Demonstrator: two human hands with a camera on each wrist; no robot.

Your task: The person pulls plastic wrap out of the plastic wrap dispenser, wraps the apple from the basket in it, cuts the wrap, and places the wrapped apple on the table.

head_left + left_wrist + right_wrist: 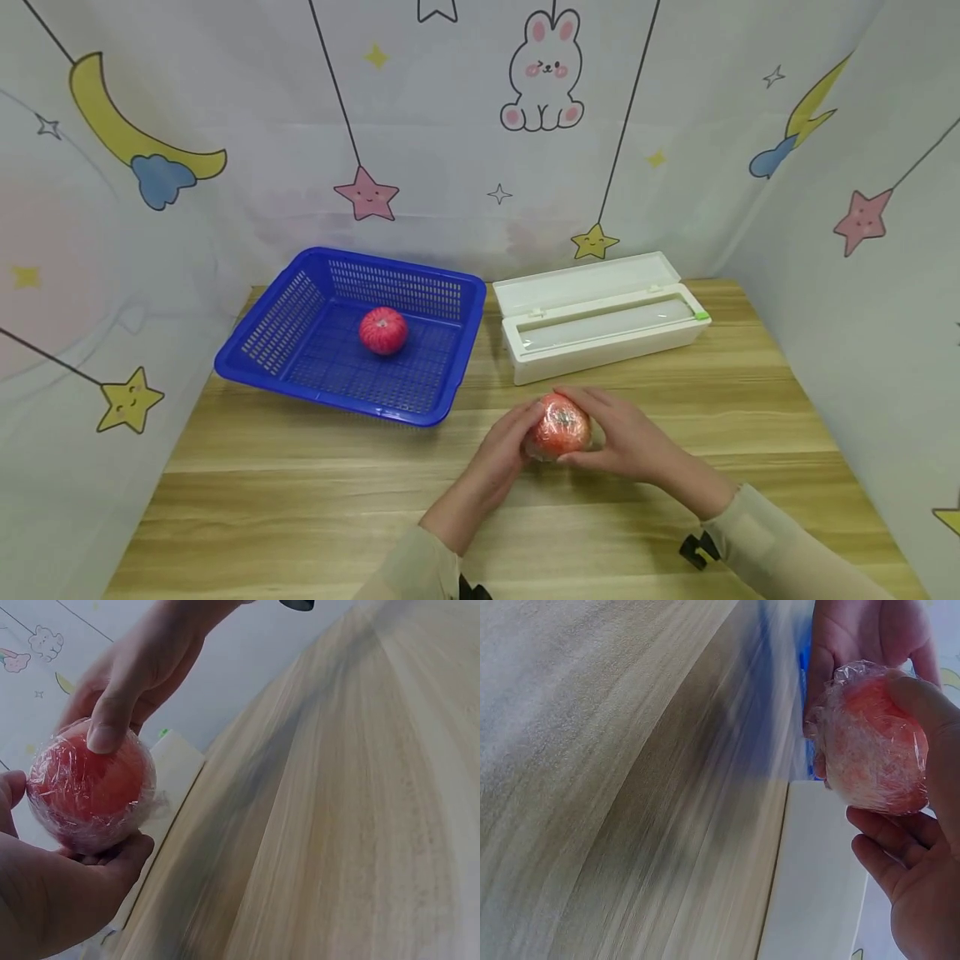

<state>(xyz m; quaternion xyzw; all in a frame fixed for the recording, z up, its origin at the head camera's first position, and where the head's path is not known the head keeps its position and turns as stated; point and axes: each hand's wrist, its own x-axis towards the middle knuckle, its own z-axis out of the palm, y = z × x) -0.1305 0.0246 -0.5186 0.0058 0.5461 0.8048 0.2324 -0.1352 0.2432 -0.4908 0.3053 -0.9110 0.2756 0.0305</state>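
Observation:
A red apple (561,427) wrapped in clear cling film is between both hands, in front of the white box. On its left side, the left hand (497,457) holds it with curved fingers. From the right, the right hand (626,437) grips it between thumb and fingers. In the left wrist view the film on the apple (90,787) is wrinkled, with a loose bit sticking out at one side. Crumpled film also covers the apple (870,754) in the right wrist view, where the right thumb presses on it.
A blue plastic basket (333,397) stands at the back left with one red apple-like fruit (383,331) in it. Behind the hands, a white cling film box (615,352) has its lid (588,283) raised and a film roll (607,327) inside. Patterned cloth (465,150) hangs behind the wooden table (315,517).

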